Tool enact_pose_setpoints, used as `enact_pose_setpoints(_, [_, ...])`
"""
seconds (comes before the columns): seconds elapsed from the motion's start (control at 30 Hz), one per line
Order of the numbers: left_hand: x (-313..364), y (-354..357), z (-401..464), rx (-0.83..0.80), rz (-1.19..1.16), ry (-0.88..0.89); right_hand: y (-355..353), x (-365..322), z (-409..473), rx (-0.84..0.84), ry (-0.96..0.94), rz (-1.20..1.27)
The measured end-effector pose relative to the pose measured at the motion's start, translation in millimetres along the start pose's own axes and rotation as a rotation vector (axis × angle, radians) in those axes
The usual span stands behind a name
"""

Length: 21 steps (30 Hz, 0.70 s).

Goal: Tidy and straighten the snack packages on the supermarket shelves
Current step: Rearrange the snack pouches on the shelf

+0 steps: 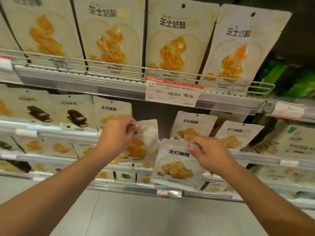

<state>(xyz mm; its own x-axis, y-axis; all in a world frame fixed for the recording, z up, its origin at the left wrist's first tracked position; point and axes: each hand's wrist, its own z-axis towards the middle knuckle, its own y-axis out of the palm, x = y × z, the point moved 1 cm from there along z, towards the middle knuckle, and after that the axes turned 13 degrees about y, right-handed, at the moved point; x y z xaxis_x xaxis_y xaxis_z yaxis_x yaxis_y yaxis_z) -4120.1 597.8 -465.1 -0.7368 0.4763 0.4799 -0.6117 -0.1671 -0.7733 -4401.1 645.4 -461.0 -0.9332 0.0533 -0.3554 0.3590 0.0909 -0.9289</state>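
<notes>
My left hand (117, 133) pinches the top edge of a cream snack pouch with orange pastry (144, 143), held in front of the middle shelf. My right hand (208, 154) pinches the top of a second pouch showing golden crackers (177, 166), which hangs lower, in front of the shelf rail. Behind them, two matching cracker pouches (192, 126) (237, 135) stand on the middle shelf, leaning at different angles. A dark gap (153, 113) lies between them and another cracker pouch (110, 113) on the left.
The upper shelf carries a row of large cheese pastry pouches (172, 36) behind a wire rail (119, 65), the rightmost tilted. A red-and-white price tag (172, 92) hangs on that shelf's edge. Chocolate snack pouches (75, 113) stand left, green packs (281, 77) upper right, lower shelves below.
</notes>
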Motion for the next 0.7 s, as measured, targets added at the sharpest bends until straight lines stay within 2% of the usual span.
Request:
enact_pose_setpoints(0.3, [-38.7, -37.4, -38.5, 0.031, 0.004, -0.184, 2.0, -44.7, 58.2, 0.007, -0.120, -0.094])
enact_pose_setpoints(0.5, [-55.3, -51.1, -53.6, 0.007, 0.034, -0.294, 12.9, -66.7, 94.4, 0.134, -0.053, -0.113])
enact_pose_setpoints(0.7, [-62.6, -54.2, -55.6, 0.001, 0.013, -0.299, 27.0, -77.7, 120.8, 0.164, 0.037, -0.176])
